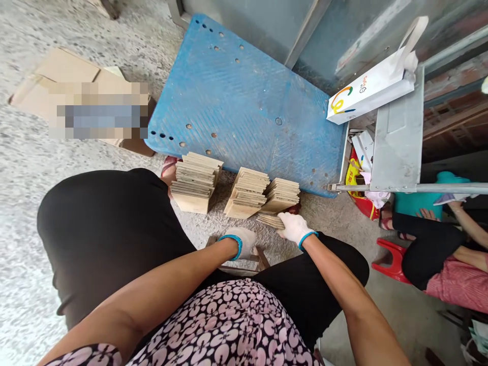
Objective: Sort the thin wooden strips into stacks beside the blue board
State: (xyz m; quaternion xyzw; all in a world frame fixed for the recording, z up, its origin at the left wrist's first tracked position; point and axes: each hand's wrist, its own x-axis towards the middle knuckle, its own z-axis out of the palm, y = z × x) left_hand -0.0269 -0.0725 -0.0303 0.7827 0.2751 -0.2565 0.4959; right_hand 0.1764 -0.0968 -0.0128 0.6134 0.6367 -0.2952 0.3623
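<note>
Three stacks of thin, pale wooden boards stand near the blue platform: a tall left stack [194,180], a middle stack [247,192] and a right stack [282,193]. My right hand [295,229], in a white glove with a blue cuff, is closed on the edge of a small bundle of thin boards [270,220] just in front of the right stack. My left hand [246,241], gloved the same way, hangs between my knees below the middle stack, apart from the boards. Its fingers are turned away and hidden.
A blue plastic platform [244,96] lies beyond the stacks. Cardboard [68,71] is on the floor at left. A white paper bag [373,84] stands on a metal cart [400,137] at right. Another person sits at far right, near a red stool [391,262].
</note>
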